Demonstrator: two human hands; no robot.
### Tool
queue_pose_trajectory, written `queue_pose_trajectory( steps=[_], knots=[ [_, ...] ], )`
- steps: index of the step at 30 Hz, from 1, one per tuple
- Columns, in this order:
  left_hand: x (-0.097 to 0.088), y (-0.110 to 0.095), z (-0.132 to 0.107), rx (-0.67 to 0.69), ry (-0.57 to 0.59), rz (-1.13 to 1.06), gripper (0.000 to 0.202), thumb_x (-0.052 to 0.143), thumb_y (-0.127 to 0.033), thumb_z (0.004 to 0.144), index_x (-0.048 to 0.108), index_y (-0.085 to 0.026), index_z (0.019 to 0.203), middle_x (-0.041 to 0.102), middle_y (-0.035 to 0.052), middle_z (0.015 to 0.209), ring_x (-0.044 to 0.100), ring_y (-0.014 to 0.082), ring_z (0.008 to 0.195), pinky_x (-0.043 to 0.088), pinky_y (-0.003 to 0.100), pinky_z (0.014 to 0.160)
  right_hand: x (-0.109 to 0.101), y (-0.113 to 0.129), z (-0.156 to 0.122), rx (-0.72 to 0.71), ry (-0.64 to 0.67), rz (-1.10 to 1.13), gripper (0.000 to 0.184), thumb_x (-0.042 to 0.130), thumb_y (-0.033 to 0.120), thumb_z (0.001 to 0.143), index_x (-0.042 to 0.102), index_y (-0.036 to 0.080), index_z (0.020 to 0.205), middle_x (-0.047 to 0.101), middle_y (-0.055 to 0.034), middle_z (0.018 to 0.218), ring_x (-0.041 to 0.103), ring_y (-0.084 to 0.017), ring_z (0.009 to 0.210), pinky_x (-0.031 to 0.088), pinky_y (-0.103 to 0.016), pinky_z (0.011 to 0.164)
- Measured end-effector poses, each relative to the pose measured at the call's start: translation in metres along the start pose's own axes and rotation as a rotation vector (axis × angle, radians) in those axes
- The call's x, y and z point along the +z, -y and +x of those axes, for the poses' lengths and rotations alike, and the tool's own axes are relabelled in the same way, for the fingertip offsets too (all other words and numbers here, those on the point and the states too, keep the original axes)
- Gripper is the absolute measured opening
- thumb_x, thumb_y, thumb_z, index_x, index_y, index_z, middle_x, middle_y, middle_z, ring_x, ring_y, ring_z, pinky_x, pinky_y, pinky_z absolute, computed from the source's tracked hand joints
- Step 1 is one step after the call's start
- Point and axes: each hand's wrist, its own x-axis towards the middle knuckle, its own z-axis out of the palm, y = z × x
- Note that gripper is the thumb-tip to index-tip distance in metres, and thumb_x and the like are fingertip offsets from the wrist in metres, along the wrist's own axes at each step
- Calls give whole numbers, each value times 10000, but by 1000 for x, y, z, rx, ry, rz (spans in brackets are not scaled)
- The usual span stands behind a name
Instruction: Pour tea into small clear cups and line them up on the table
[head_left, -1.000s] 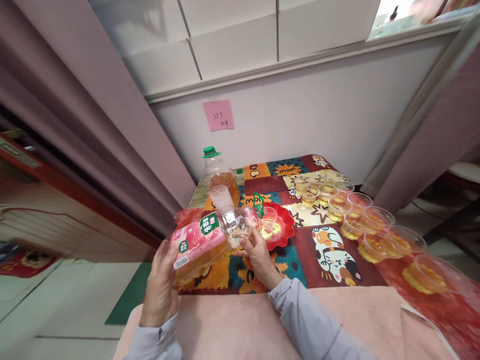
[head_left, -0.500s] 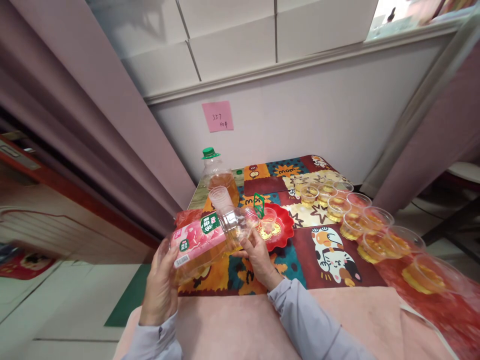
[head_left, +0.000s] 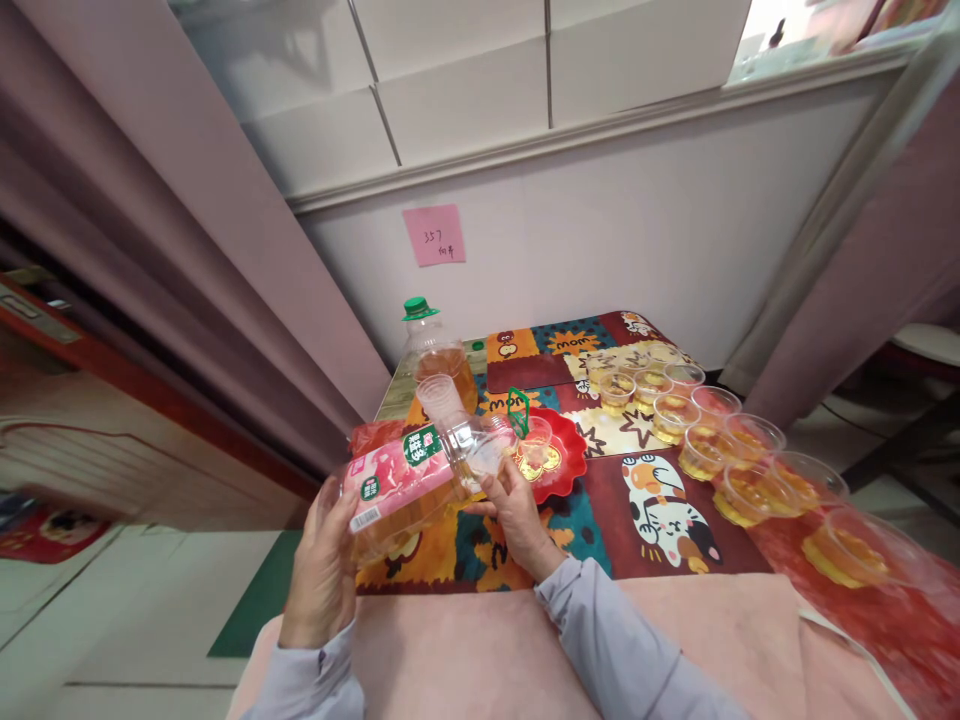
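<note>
Grips the labelled bottle near its base with the left hand, with thumb and fingers clamped around the side. Holds it tilted above the patterned mat, neck end toward the right hand. Pinches, apparently, a clear cup between right thumb and fingertips, close to that neck end; cannot tell cup rim from bottle mouth because of overlap and glare. Note the stack of plastic cups just behind the bottle, in front of the upright bottle with a green cap and amber liquid inside. Observe the red dish, scalloped at the edge, just beyond the right hand, with a green loop near its left side. Find the filled cups in rows at the right, with yellow liquid inside, partly on the mat and partly on a red sheet. Read 357 on the pink note, fixed to the wall.
</note>
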Motion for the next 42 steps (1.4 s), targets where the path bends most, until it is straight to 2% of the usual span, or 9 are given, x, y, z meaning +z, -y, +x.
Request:
queue_pose_trajectory(
  steps=[3,7,14,18,25,31,37,42],
  knots=[
    [0,0,0,-6,25,1,692,903,-381,720,665,-275,1361,720,48,1319,759,240,1027,653,323,832,0,0,0,-3,-2,5,715,870,625,747,615,220,1277,731,-85,1176,737,-237,963,666,-311,649],
    [-1,0,0,2,18,-1,664,890,-363,740,668,-270,1360,709,57,1349,760,227,999,655,317,819,-1,-2,1,-7,-17,-6,672,865,632,752,622,212,1217,725,-68,1102,720,-227,944,675,-326,654],
    [1,-2,0,-16,16,35,628,859,-351,776,659,-311,1370,705,41,1342,769,202,914,662,316,762,-1,-4,2,-4,-18,12,674,865,627,754,620,211,1225,708,-79,1145,719,-233,964,675,-326,656],
    [5,-5,-3,-33,-4,24,626,851,-334,785,653,-298,1377,713,47,1330,772,219,957,663,316,770,-2,-4,2,4,-19,5,702,861,628,756,614,214,1266,726,-76,1109,725,-236,960,674,-329,660],
    [7,-7,-4,-20,-15,22,607,849,-316,786,663,-286,1363,695,50,1369,757,229,1034,661,303,794,-1,-3,2,-2,-12,10,726,861,630,751,623,227,1305,727,-95,1183,733,-251,1002,672,-332,668],
    [6,-8,-3,-17,9,45,605,848,-326,793,654,-294,1365,694,49,1367,767,203,939,663,309,769,-1,-5,2,-5,-11,15,753,855,632,765,593,216,1335,726,-98,1196,709,-242,1015,670,-318,662],
    [7,-10,-4,-33,-9,45,594,824,-318,818,627,-301,1378,694,42,1365,770,193,898,667,328,760,-1,-6,2,1,-20,16,685,852,641,762,617,215,1246,725,-78,1134,718,-237,998,667,-303,657],
    [10,-13,-7,-53,-24,42,600,813,-298,823,615,-299,1389,712,41,1326,777,213,917,672,353,774,0,-4,2,12,-2,25,697,856,632,765,603,226,1272,728,-72,1106,740,-232,963,665,-310,674]
  ],
)
